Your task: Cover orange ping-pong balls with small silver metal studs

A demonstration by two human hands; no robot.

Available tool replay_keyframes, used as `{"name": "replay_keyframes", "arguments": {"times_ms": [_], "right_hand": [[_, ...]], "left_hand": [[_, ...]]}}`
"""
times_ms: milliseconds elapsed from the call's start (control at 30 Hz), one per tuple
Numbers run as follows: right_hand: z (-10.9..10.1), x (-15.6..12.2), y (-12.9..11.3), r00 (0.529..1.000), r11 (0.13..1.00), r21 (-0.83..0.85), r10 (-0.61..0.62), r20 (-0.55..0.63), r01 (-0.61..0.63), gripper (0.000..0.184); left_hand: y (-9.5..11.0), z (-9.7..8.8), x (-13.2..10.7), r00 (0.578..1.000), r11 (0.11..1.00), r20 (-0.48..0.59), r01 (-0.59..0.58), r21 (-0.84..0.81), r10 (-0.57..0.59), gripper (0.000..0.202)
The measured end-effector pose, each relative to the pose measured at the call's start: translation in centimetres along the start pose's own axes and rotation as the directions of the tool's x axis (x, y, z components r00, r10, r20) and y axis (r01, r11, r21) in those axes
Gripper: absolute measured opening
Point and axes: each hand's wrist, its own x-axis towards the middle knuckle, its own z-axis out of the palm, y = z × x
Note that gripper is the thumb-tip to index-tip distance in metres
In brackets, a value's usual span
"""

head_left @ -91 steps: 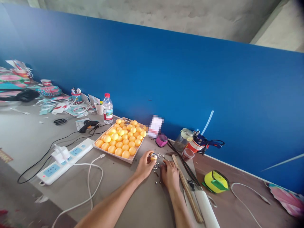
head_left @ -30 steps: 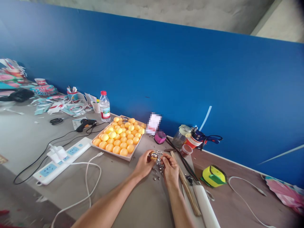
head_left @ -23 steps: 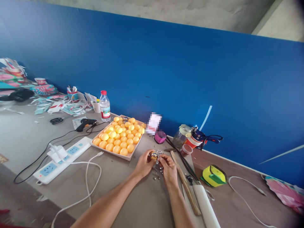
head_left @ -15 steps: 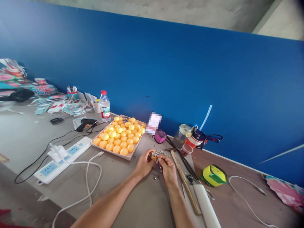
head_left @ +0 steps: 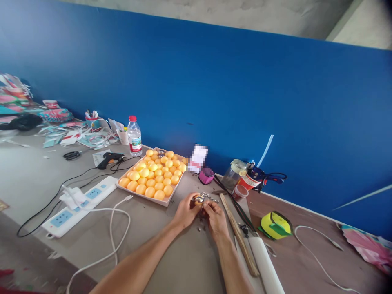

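Your left hand (head_left: 185,212) grips orange ball (head_left: 199,201), metallic side showing, likely steadying it for your right hand (head_left: 216,217), fingertips pinched at ball's four o'clock, contents hidden. Loose metal beads (head_left: 210,197) at two o'clock.

Left hand (head_left: 185,211) gripping a shiny-topped orange ball (head_left: 199,200), right hand (head_left: 216,219) pinching in close beside it! Silver beads (head_left: 209,197) lie scattered just beyond on the table (head_left: 183,261), a tray (head_left: 167,203) of orange balls (head_left: 150,192) off to the left.

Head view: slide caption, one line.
Left hand holds a silver and orange ball, right hand close beside it, near loose silvery beads and a tray of orange balls.
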Motion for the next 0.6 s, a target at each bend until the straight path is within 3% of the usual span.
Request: {"name": "replay_keyframes", "arguments": {"times_ms": [600], "right_hand": [[0.00,-0.26,-0.34,0.998,0.999,-0.024,0.045,0.039,-0.044,0.026]], "left_hand": [[-0.32,0.12,-0.24,0.999,0.997,-0.014,-0.041,0.063,0.042,0.036]]}}
